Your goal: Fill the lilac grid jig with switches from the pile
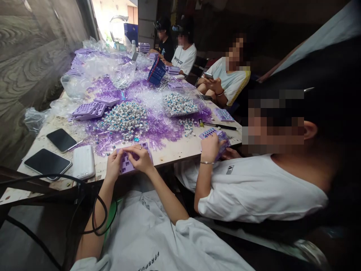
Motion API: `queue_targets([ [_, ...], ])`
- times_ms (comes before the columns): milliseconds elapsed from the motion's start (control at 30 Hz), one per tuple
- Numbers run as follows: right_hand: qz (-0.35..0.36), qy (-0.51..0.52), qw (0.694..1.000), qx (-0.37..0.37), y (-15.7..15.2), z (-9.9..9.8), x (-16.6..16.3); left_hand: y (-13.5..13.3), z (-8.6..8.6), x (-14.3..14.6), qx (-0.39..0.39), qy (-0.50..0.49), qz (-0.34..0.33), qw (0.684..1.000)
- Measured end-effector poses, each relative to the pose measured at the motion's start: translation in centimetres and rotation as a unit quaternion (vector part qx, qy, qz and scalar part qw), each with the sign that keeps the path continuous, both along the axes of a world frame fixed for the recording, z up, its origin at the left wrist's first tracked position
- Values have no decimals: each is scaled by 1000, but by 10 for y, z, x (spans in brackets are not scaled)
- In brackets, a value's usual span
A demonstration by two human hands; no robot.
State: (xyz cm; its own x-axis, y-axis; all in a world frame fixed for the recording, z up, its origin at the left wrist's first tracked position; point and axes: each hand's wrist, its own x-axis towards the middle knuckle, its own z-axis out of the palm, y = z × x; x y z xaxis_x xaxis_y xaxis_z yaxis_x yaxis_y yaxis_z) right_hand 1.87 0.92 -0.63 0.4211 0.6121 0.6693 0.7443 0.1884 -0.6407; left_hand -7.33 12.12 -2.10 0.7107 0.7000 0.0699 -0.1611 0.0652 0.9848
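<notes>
My left hand [113, 162] and my right hand [141, 159] meet over a purple tray with square slots [126, 165] at the table's front edge. The fingertips of both are pinched together; whatever they hold is too small or hidden to make out. Just beyond lies a heap of small white-and-blue parts [125, 120]. Purple see-through plastic pieces [165, 130] are spread around it. A small blue piece [136, 139] rests right in front of my fingers.
Two phones [62, 139] and a white power bank [84, 162] lie to my left, near a black cable [97, 203]. Purple trays [88, 109] are stacked behind. On my right, a co-worker's hand [211, 146] holds a filled tray by a black-handled tool [222, 126]. Other people sit farther along.
</notes>
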Motion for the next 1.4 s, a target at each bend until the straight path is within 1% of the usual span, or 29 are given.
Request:
queue_targets([
  [133, -3, -2, 1000, -10, -1, 0, 0, -2, 2, -1, 9, 1, 10, 1000],
  [400, -4, -5, 1000, -18, 0, 0, 0, 2, -2, 0, 6, -4, 21, 1000],
  [567, -1, -6, 1000, -2, 4, -2, 1, 5, -5, 2, -15, 3, 13, 1000],
  [767, -4, -2, 1000, -4, 3, -1, 1, 6, -7, 3, -48, -22, 13, 999],
  [967, 4, 10, 1000, -21, 1, 1, -1, 1, -1, 0, -7, 2, 11, 1000],
  [1033, 10, 14, 1000, -6, 1, 1, -2, -1, 0, -2, 1, 7, 5, 1000],
  [1133, 18, 23, 999, 15, 0, 3, -3, -1, 0, -2, -8, 2, -1, 1000],
  [1400, 14, 27, 999, 20, -3, 5, -5, -3, 2, -3, 24, 2, 24, 999],
])
